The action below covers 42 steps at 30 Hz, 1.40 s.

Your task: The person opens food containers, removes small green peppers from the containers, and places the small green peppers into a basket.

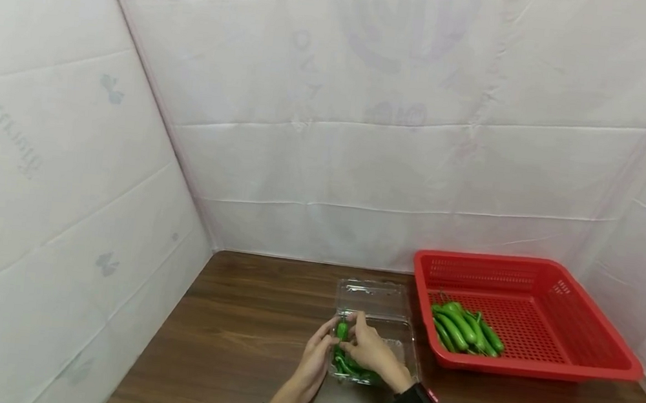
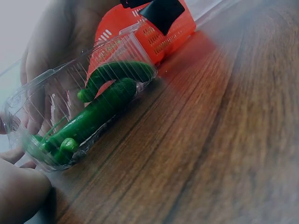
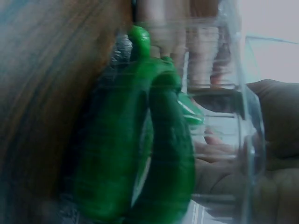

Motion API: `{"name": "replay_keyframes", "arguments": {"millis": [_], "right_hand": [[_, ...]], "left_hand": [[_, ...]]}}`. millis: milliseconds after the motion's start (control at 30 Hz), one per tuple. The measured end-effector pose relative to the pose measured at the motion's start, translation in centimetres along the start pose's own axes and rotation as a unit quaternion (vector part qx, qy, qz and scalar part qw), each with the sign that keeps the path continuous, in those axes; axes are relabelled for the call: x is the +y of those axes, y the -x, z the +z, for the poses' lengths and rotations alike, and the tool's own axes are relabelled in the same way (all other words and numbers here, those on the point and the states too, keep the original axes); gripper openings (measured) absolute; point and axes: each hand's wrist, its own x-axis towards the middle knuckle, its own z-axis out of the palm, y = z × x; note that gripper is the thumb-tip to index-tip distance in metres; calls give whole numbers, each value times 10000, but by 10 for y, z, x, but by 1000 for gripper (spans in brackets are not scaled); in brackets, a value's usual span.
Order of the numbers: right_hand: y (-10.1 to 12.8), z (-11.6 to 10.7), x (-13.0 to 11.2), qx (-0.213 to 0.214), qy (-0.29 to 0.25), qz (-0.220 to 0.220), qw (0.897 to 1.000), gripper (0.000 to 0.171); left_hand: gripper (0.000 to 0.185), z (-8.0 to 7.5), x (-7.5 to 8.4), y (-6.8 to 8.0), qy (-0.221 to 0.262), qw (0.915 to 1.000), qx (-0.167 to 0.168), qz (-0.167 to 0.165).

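A clear plastic clamshell container (image 1: pixel 402 350) lies open on the wooden table, its lid (image 1: pixel 372 295) folded back. Several green peppers (image 1: pixel 347 366) lie inside it, seen close up as peppers (image 2: pixel 96 114) and peppers (image 3: pixel 140 149) in the wrist views. My right hand (image 1: pixel 352 331) reaches over the container and pinches one green pepper (image 1: pixel 342 330) at its left end. From the left, my left hand (image 1: pixel 329 333) grips the container's left wall beside that pepper, with its fingers (image 2: pixel 18 186) at the container's (image 2: pixel 60 93) end.
A red perforated basket (image 1: pixel 579 330) stands to the right of the container and holds several more green peppers (image 1: pixel 465 329). It shows behind the container as the basket (image 2: pixel 163 32). White sheeting walls the table at the back and on both sides.
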Motion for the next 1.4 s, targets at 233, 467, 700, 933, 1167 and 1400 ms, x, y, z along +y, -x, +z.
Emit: {"name": "replay_keyframes", "arguments": {"millis": [233,467,700,933,1167,1400], "right_hand": [[-3,3,0,-137,112,45,9998,48],[-2,7,4,210,357,146,9990,38],[3,2,4,820,554,228,9948,37],[7,-8,-1,1382,758,60,9875,40],[7,-21,-9,2010,914,-393,9745,44],[9,-34,-16,2511,901,-704,9612,47]], "left_hand": [[64,0,-1,-2,12,9999,20,160],[65,1,-3,-1,11,9999,81,94],[63,2,0,2,-92,9998,166,99],[62,1,2,2,-114,9997,169,115],[63,-1,2,2,-120,9997,177,153],[63,0,0,2,-64,9996,111,266]]}}
